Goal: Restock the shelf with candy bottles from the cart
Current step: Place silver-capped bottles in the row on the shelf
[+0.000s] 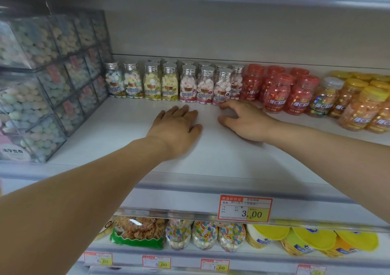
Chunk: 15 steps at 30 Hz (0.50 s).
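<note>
Found candy bottles ranked at the shelf back, 12 o'clock from both hands. Standing upright, long axis vertical, silver caps up, labels outward, presumably for shoppers. Noted left hand palm down, fingers straight and close together. Noted right hand at its 3 o'clock, fingers loosely curled, holding nothing, fingertip just beside the nearest pink bottle; judged squaring the row.

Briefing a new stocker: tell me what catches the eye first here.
Two bare arms reach in: the left hand lies flat on the white shelf, the right hand, loosely curled, sits by a pink candy bottle. Behind them stands a row of silver-capped candy bottles, with red jars to its right. A 3.00 price tag hangs on the shelf edge below.
</note>
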### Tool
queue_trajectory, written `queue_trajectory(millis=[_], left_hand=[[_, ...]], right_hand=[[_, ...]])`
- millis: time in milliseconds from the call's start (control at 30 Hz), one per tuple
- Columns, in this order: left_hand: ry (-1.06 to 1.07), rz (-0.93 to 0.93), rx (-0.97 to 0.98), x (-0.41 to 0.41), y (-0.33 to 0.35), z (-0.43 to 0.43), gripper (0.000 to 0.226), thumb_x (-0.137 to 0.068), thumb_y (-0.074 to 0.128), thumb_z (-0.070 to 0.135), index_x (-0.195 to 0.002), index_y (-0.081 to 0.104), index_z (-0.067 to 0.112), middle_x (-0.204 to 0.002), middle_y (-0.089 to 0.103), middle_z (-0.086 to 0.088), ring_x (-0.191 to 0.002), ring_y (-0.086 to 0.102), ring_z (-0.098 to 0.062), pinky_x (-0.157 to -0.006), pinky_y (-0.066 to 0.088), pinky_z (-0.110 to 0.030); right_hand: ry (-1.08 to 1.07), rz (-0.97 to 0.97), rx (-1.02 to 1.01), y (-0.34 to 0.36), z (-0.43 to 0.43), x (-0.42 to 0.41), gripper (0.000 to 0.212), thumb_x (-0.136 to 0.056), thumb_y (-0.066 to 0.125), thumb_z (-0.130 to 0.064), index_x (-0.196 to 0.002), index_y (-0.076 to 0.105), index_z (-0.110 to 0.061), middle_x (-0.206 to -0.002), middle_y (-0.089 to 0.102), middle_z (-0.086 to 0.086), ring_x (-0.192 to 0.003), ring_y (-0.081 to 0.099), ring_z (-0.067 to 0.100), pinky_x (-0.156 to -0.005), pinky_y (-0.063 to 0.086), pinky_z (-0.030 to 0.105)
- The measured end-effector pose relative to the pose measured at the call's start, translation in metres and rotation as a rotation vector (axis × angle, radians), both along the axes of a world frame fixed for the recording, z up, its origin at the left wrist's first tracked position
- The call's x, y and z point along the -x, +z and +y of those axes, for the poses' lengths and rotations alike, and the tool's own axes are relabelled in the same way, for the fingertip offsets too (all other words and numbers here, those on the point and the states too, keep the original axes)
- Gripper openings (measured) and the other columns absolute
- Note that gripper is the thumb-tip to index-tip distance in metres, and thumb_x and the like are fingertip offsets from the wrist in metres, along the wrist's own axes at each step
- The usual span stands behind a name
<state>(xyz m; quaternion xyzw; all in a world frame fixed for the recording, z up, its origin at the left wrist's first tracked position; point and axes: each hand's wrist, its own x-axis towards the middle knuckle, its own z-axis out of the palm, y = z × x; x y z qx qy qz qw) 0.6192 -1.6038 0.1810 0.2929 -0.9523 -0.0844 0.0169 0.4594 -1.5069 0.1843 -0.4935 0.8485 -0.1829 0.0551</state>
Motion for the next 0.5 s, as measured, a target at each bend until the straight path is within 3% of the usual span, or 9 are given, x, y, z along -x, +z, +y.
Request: queue_trajectory(millis=[100,200,267,367,500], left_hand=[[-0.002,0.041,-0.016,-0.003,0.004,0.001,0.054,-0.103,0.028,0.041,-0.153,0.019,0.023,-0.162,0.010,-0.001,-0.149,0.009,-0.019,-0.120,0.008,-0.035],[0.011,0.160,0.022,-0.012,0.013,0.012,0.048,-0.102,0.035,0.039,-0.147,0.035,0.021,-0.154,0.033,-0.004,-0.140,0.030,-0.024,-0.114,0.027,-0.036],[0.023,0.277,0.054,-0.022,0.020,0.026,0.042,-0.101,0.040,0.035,-0.139,0.048,0.021,-0.143,0.047,-0.005,-0.130,0.042,-0.026,-0.105,0.037,-0.036],[0.015,0.546,0.157,-0.048,0.025,0.053,0.031,-0.098,0.045,0.027,-0.123,0.062,0.020,-0.123,0.060,-0.003,-0.113,0.054,-0.025,-0.092,0.046,-0.038],[0.048,0.888,0.294,-0.097,0.012,0.107,0.027,-0.089,0.044,0.016,-0.108,0.063,0.016,-0.095,0.052,0.004,-0.088,0.050,-0.020,-0.072,0.041,-0.036]], right_hand=[[0.045,0.015,0.036,0.002,0.012,-0.005,0.048,-0.098,0.049,-0.040,-0.141,0.043,-0.021,-0.149,0.039,0.003,-0.137,0.034,0.023,-0.112,0.030,0.041],[0.108,0.054,0.095,0.007,0.028,-0.014,0.046,-0.099,0.049,-0.036,-0.142,0.042,-0.020,-0.148,0.040,0.001,-0.133,0.040,0.020,-0.105,0.033,0.029],[0.144,0.077,0.170,0.011,0.038,-0.025,0.041,-0.098,0.049,-0.034,-0.137,0.047,-0.020,-0.142,0.048,-0.001,-0.120,0.051,0.018,-0.099,0.040,0.029],[0.224,0.096,0.367,0.022,0.055,-0.050,0.027,-0.096,0.053,-0.024,-0.121,0.061,-0.020,-0.116,0.064,-0.004,-0.093,0.061,0.013,-0.086,0.050,0.036],[0.406,-0.023,0.599,0.030,0.091,-0.102,0.015,-0.094,0.054,-0.015,-0.100,0.068,-0.016,-0.083,0.065,-0.009,-0.073,0.061,0.007,-0.067,0.049,0.024]])
